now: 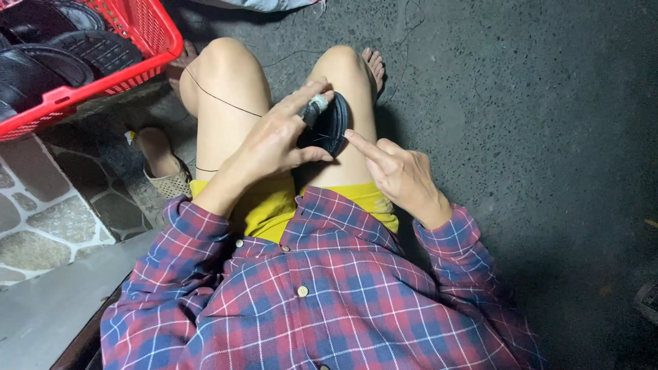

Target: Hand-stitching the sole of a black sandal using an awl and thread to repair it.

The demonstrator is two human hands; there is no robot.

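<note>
- While the left hand gripped the sole on the thigh, its fingers closed around it, a slip seemed possible.
- Right hand, fingers loose and empty beside the sole, might have snagged the thread.

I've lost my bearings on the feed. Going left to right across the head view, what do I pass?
Red basket of dark sandals → beige sandal on the floor → left hand → dark sandal piece on the lap → right hand → bare grey floor.
</note>
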